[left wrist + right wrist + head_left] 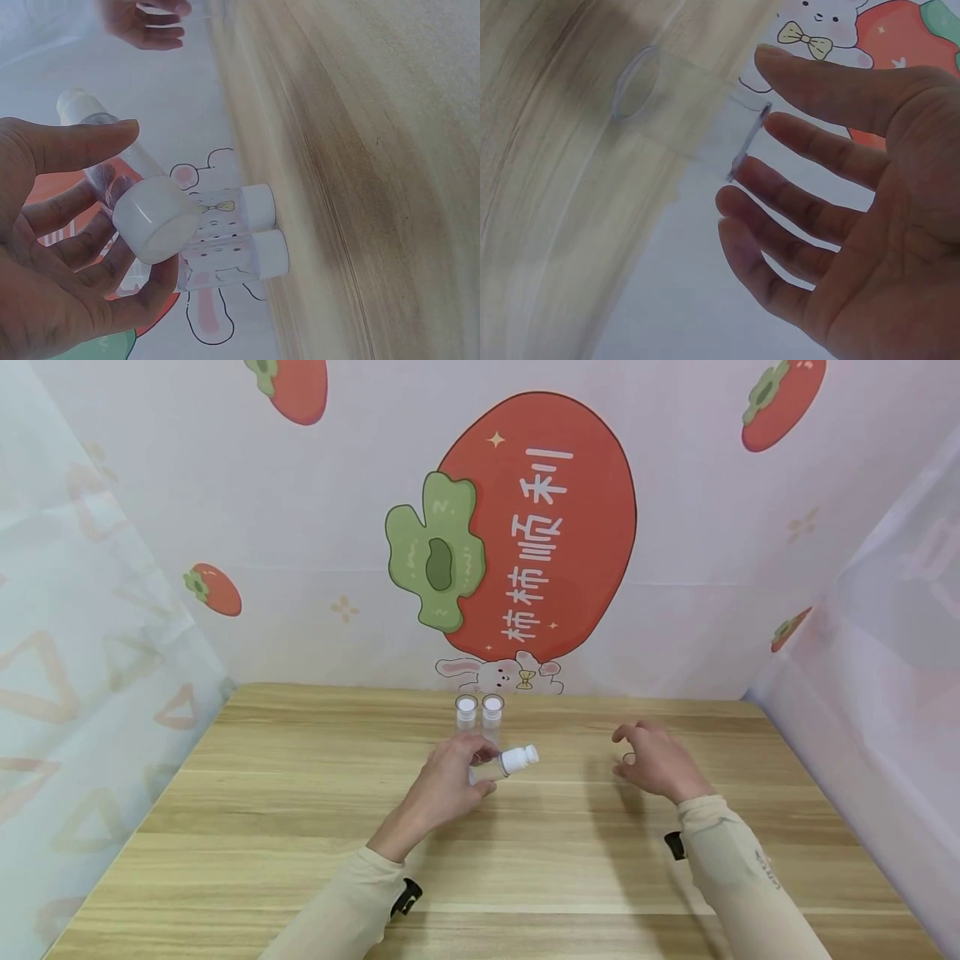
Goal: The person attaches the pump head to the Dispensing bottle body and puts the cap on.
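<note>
My left hand [450, 781] grips a small clear bottle [489, 769] with a white pump top [519, 759]. The bottle is tilted, its pump pointing right in the head view; its white base [156, 219] faces the left wrist camera. Behind that hand, two similar bottles [467, 708] [492, 708] with clear caps over white tops stand side by side. On the right, my right hand [658, 765] has its fingers loosely bent beside a clear, hollow cap [690, 112] standing on the table. Whether a fingertip touches the cap's upper rim, I cannot tell.
The wood-grain table [300, 827] meets a back wall sheet [315, 635] printed with persimmons and a rabbit. Pale patterned sheets hang along the left side [90, 693] and right side [892, 677].
</note>
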Motion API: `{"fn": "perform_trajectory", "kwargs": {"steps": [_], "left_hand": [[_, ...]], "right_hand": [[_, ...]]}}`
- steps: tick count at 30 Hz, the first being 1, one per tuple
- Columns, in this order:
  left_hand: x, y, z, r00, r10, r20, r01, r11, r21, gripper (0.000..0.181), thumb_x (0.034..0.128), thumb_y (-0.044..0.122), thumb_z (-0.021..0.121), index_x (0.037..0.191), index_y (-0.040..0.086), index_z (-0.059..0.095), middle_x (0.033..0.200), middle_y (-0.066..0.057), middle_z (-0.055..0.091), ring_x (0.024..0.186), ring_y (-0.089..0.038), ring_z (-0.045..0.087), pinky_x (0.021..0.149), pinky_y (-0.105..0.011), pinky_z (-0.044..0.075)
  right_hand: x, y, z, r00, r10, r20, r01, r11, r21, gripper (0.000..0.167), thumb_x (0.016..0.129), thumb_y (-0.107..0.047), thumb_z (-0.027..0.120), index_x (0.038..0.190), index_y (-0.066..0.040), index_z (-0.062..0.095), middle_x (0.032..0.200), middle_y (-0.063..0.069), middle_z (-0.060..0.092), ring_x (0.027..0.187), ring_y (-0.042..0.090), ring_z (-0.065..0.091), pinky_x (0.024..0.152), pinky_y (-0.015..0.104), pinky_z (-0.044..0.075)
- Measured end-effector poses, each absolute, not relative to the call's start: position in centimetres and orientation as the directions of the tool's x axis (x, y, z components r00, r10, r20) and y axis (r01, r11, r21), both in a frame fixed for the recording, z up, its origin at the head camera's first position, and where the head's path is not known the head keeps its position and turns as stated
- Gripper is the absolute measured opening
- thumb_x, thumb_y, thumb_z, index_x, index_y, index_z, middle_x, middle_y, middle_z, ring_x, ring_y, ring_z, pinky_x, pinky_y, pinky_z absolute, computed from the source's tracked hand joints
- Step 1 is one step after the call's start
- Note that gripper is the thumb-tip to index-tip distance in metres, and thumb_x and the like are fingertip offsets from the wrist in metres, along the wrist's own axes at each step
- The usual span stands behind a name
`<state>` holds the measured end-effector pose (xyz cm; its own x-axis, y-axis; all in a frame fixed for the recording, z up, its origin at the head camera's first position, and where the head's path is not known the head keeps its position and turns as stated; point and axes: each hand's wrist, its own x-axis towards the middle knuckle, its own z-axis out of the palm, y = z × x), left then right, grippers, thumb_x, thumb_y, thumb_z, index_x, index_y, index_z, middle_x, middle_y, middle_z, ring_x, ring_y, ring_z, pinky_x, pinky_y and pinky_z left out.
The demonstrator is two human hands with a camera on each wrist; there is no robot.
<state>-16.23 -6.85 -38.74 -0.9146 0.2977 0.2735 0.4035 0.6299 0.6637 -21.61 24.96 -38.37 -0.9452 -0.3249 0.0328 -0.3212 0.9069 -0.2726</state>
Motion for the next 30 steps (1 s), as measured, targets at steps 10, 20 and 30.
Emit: {"fn": "perform_trajectory", "kwargs": {"steps": [10, 20, 30], "left_hand": [[-16.2, -6.8, -38.7, -0.911, 0.303, 0.279, 0.411, 0.623, 0.665, 0.032, 0.0755, -0.002, 0.085, 0.104, 0.003, 0.071, 0.101, -0.01, 0.068, 0.092, -0.03, 0.066, 0.081, -0.046, 0.053], [-16.2, -6.8, -38.7, -0.907, 0.306, 0.29, 0.421, 0.63, 0.652, 0.032, 0.0748, -0.001, 0.086, 0.103, 0.005, 0.072, 0.099, -0.009, 0.068, 0.089, -0.023, 0.064, 0.079, -0.043, 0.053], [-16.1, -6.8, -38.7, -0.907, 0.306, 0.288, 0.42, 0.628, 0.656, 0.032, 0.0752, -0.002, 0.086, 0.104, 0.003, 0.071, 0.101, -0.01, 0.069, 0.09, -0.026, 0.065, 0.079, -0.044, 0.053]], "right_hand": [[-21.7, 25.1, -38.9, -0.942, -0.333, -0.05, -0.305, 0.907, -0.291, 0.031, 0.085, -0.006, 0.078, 0.114, 0.001, 0.07, 0.106, 0.017, 0.068, 0.095, 0.035, 0.065, 0.079, 0.052, 0.054], [-21.5, 25.2, -38.5, -0.941, -0.333, -0.065, -0.298, 0.901, -0.315, 0.022, 0.088, -0.006, 0.076, 0.108, 0.002, 0.071, 0.104, 0.017, 0.069, 0.096, 0.036, 0.064, 0.081, 0.052, 0.054], [-20.9, 24.8, -36.7, -0.932, -0.361, 0.016, -0.338, 0.856, -0.391, 0.024, 0.088, -0.006, 0.078, 0.109, 0.003, 0.07, 0.106, 0.017, 0.069, 0.097, 0.036, 0.065, 0.082, 0.052, 0.055]]}}
